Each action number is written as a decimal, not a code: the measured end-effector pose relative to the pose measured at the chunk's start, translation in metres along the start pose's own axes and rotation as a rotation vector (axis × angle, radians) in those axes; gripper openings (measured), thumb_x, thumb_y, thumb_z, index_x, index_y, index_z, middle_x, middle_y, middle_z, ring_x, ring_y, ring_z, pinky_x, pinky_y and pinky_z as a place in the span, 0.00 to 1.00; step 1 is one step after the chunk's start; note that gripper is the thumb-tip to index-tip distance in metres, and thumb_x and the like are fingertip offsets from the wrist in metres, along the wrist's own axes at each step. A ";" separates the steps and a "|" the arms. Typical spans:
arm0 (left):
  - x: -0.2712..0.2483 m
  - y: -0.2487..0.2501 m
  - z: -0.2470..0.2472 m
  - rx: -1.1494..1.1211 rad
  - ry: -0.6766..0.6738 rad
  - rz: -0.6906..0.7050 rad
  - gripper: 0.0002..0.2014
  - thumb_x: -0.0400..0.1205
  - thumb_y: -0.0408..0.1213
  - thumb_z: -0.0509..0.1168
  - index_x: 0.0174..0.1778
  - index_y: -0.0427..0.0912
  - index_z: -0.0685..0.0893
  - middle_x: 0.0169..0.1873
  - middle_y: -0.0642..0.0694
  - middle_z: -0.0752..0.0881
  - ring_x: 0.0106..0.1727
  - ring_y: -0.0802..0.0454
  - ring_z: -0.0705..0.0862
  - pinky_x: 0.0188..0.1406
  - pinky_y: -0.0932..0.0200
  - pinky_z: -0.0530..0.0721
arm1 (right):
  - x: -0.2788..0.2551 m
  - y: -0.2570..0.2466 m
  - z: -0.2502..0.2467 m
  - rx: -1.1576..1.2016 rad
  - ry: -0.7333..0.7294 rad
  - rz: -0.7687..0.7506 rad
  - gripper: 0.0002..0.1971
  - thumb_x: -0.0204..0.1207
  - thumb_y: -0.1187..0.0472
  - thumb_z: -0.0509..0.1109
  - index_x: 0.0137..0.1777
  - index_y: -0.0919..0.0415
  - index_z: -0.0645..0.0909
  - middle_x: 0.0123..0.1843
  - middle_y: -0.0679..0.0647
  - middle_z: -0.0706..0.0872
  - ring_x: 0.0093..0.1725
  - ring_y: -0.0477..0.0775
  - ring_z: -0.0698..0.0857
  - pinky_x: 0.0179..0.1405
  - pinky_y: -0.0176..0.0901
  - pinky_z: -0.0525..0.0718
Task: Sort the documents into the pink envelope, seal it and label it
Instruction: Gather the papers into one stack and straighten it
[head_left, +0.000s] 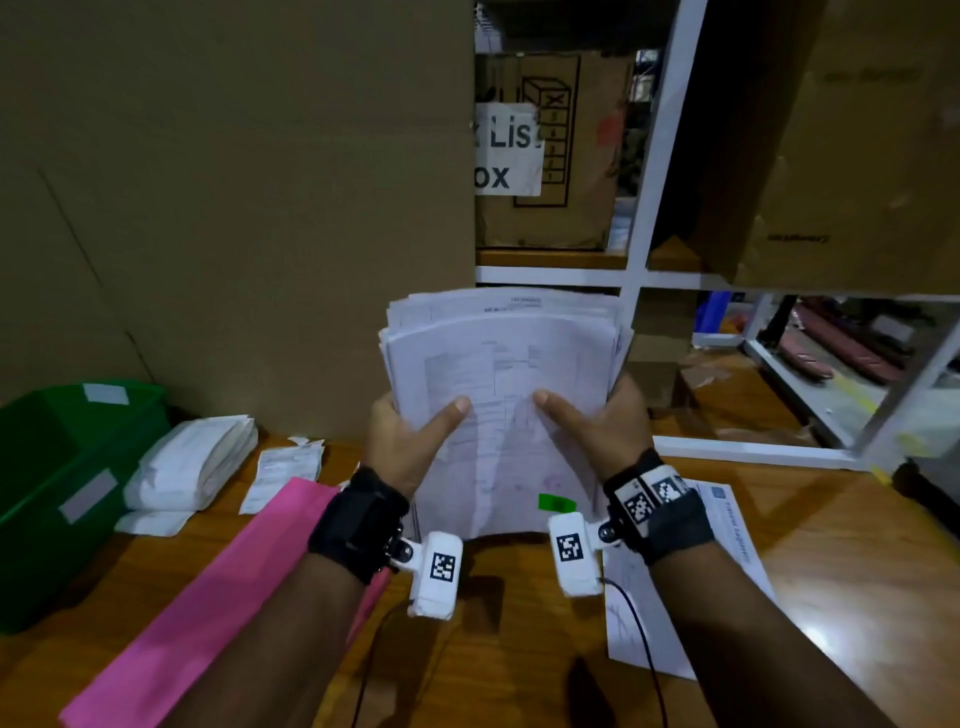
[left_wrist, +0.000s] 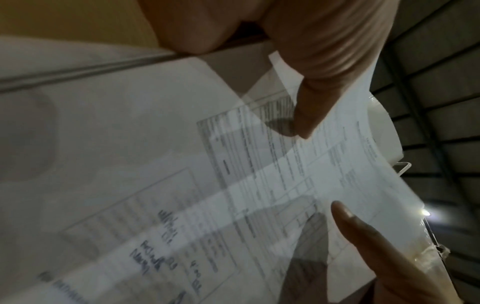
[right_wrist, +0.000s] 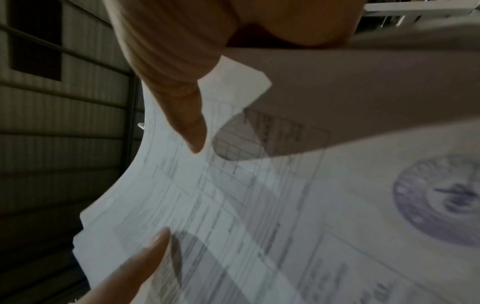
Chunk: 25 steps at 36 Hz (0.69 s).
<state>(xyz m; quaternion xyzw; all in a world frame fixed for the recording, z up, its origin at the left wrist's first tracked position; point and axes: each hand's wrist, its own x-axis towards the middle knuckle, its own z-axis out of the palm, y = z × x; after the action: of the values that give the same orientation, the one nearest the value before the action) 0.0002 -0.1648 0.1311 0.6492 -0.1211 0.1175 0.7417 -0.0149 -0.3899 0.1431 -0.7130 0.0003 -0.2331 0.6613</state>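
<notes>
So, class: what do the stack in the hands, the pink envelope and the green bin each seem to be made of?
Stack of documents: thin matte white paper; sheets curve and fan at the edges, printed tables show.
Pink envelope: probably matte paper or thin card; it lies flat, without gloss.
Green bin: likely moulded plastic; smooth, rigid walls with a faint sheen.

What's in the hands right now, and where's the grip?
Both the left hand and right hand hold the thick stack of white printed documents, grip on its side edges, thumbs on front.
</notes>
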 end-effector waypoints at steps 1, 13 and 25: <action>-0.001 -0.003 -0.003 0.008 -0.005 -0.013 0.14 0.76 0.33 0.79 0.55 0.46 0.88 0.51 0.50 0.94 0.54 0.50 0.92 0.47 0.55 0.91 | -0.001 0.003 -0.002 0.001 -0.002 -0.003 0.32 0.65 0.60 0.86 0.68 0.58 0.78 0.58 0.46 0.87 0.56 0.40 0.86 0.42 0.27 0.86; -0.010 -0.040 0.005 0.239 0.121 -0.114 0.12 0.74 0.41 0.82 0.50 0.47 0.88 0.43 0.54 0.91 0.48 0.52 0.92 0.43 0.60 0.89 | -0.016 0.030 0.003 -0.113 0.059 0.044 0.29 0.68 0.57 0.84 0.69 0.59 0.79 0.59 0.53 0.88 0.58 0.54 0.86 0.54 0.50 0.88; -0.013 -0.035 0.002 0.128 0.010 -0.138 0.24 0.71 0.41 0.84 0.62 0.49 0.86 0.54 0.51 0.93 0.55 0.52 0.92 0.55 0.43 0.91 | -0.020 0.039 -0.001 -0.141 -0.008 0.000 0.38 0.64 0.54 0.86 0.71 0.47 0.71 0.63 0.43 0.83 0.64 0.46 0.84 0.54 0.40 0.88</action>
<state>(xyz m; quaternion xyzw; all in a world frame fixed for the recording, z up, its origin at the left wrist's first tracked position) -0.0005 -0.1714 0.0943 0.7016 -0.0645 0.0769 0.7055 -0.0209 -0.3900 0.1003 -0.7587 0.0142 -0.2297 0.6095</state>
